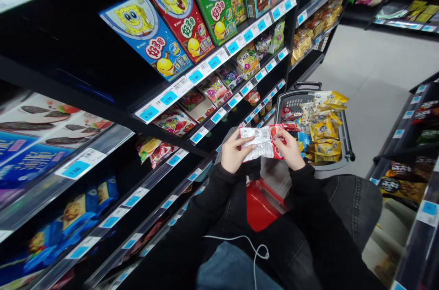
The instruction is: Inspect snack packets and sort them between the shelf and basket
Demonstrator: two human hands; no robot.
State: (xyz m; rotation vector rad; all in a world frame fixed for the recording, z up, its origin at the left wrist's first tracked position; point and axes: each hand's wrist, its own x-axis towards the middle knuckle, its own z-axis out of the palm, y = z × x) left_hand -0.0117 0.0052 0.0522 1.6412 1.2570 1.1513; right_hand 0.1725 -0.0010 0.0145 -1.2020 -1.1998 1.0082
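Note:
Between my two hands is a red and white snack packet (258,138), its pale printed side turned up toward me. My left hand (233,152) grips the packet's left end, thumb and fingers closed on it. At the other end, my right hand (288,149) pinches the red edge with thumb and forefinger. Just beyond, a grey shopping basket (346,143) holds several yellow snack bags (324,127) along with red and blue packets. Below my hands, between my legs, part of a red plastic object (262,203) shows; its kind is partly hidden.
Shelves with price labels (195,77) run along my left, carrying cartoon boxes (178,11), gummy packets (216,88) and blue snack bags (75,212). Another shelf (411,111) stands close on my right. A white cord (240,237) lies across my lap. Grey floor (363,61) stretches ahead.

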